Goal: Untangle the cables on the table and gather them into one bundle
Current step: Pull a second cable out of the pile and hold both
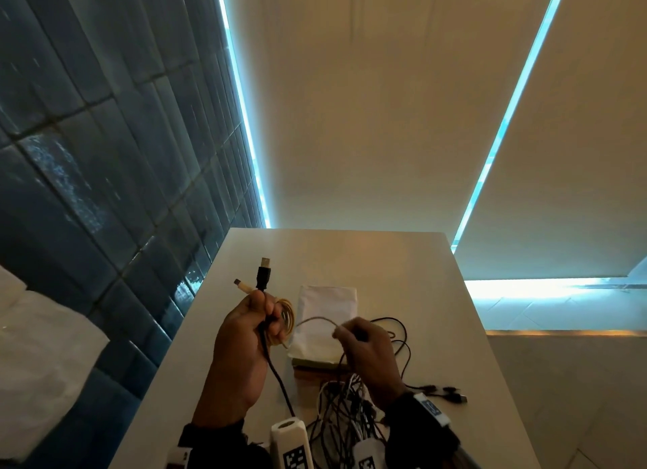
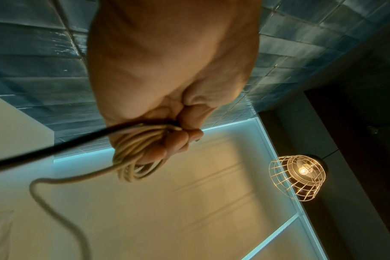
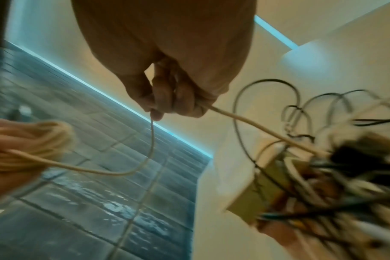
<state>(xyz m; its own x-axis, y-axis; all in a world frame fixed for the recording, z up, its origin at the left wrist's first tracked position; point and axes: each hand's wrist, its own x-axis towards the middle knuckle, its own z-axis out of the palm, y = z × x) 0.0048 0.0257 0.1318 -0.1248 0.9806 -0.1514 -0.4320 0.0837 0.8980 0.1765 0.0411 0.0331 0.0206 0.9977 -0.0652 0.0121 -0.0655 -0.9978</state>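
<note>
Overhead, your left hand (image 1: 245, 335) is raised above the table (image 1: 455, 363), fist closed on one coiled beige cable (image 1: 287, 316) and one black cable (image 1: 276, 374), two plugs pointing up. At your left wrist, fingers (image 2: 178, 140) clamp that coil. At your right wrist, your right hand (image 3: 167, 84) pinches the beige strand beside the tangle (image 3: 323, 176).
</note>
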